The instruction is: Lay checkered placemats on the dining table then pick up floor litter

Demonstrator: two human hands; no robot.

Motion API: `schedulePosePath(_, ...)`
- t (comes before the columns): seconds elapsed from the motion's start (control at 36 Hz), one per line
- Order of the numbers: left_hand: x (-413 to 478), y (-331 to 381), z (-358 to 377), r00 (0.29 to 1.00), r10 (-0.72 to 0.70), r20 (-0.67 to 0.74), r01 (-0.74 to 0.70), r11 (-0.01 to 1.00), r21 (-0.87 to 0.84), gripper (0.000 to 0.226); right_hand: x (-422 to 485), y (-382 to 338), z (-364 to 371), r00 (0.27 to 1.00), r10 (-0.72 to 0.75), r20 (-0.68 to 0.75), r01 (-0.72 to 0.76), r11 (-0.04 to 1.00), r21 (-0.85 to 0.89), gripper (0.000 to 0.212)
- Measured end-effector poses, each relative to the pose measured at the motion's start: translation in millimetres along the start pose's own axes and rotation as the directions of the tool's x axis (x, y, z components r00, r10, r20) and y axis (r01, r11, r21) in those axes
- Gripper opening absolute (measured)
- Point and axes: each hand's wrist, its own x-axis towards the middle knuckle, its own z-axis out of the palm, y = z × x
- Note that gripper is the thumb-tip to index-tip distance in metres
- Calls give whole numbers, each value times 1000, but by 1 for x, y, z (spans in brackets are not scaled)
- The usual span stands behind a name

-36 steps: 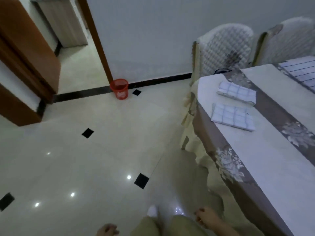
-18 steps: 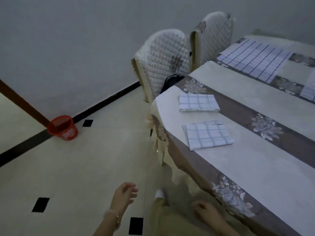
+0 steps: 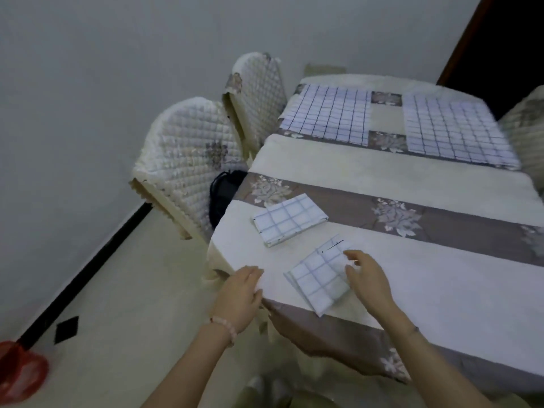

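Two folded checkered placemats lie near the table's near corner: the nearer folded placemat [image 3: 316, 278] and a second folded placemat [image 3: 290, 223] just beyond it. My right hand [image 3: 366, 279] hovers over the nearer one's right edge with relaxed fingers; whether it touches is unclear. My left hand [image 3: 240, 294] is open at the table edge, left of that mat. Two unfolded placemats, the left spread placemat [image 3: 328, 114] and the right spread placemat [image 3: 454, 131], lie flat at the far end of the dining table [image 3: 441, 290].
Two quilted chairs, the nearer chair [image 3: 182, 166] and the farther chair [image 3: 256, 92], stand along the table's left side, with a black bag [image 3: 222, 197] on the nearer seat. A red waste basket [image 3: 20, 371] sits on the tiled floor at lower left. A grey wall runs behind.
The view swung from the floor toward the table. Both hands rose from beside my legs to the table's near corner, the right one reaching over the nearer folded placemat.
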Motion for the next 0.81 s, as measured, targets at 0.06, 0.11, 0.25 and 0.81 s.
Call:
schedulePosePath(0.06,12,-9,7,993,41,109,-53,993,103,52,6,6,2,997,68,-39,-72,992,-101,41)
schedulePosePath(0.11,18,-17,14,976,64,208,-101,980,169,53,8,9,6,989,129,-75,-138,982,-126,45)
schedulePosePath(0.25,19,-31,12,963,212,167,-245,946,213,55,3,9,16,857,459,-235,-456,887,70,54)
schedulePosePath(0.81,26,-47,10,924,228,306,-281,949,143,55,-19,-30,23,867,479,-134,-238,636,734,15)
